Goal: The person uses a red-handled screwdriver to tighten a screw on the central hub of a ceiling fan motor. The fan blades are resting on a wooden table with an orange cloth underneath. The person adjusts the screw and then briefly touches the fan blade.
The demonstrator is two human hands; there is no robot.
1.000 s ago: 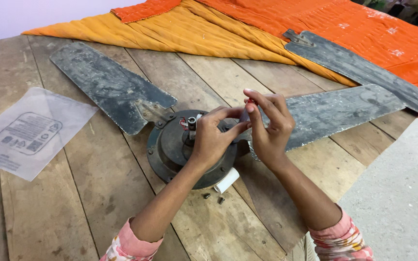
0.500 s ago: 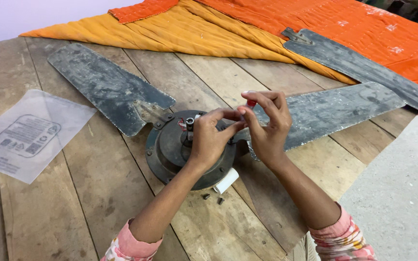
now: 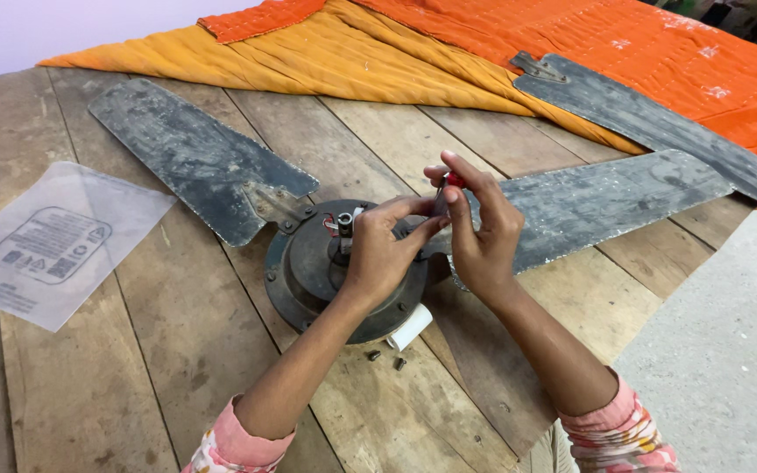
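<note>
A dirty ceiling fan lies on the wooden table, its round dark motor housing (image 3: pixel 301 278) in the middle with a short shaft (image 3: pixel 344 229) standing up. One grey blade (image 3: pixel 187 156) runs to the upper left, another (image 3: pixel 602 200) to the right. My left hand (image 3: pixel 381 252) rests over the housing's right side, fingertips pinched at the blade joint. My right hand (image 3: pixel 480 229) is closed around a small red-handled screwdriver (image 3: pixel 452 180), its tip pointing down at the same joint.
A loose third blade (image 3: pixel 650 118) lies on the orange and yellow quilt (image 3: pixel 378 52) at the back. A clear plastic bag (image 3: pixel 45 241) sits at the left. A white cylinder (image 3: pixel 410 328) and small screws (image 3: pixel 385 358) lie by the housing. The table edge drops to grey floor (image 3: pixel 729 350) on the right.
Both hands have stayed at the blade joint; the fingers have shifted slightly around the red-handled tool.
</note>
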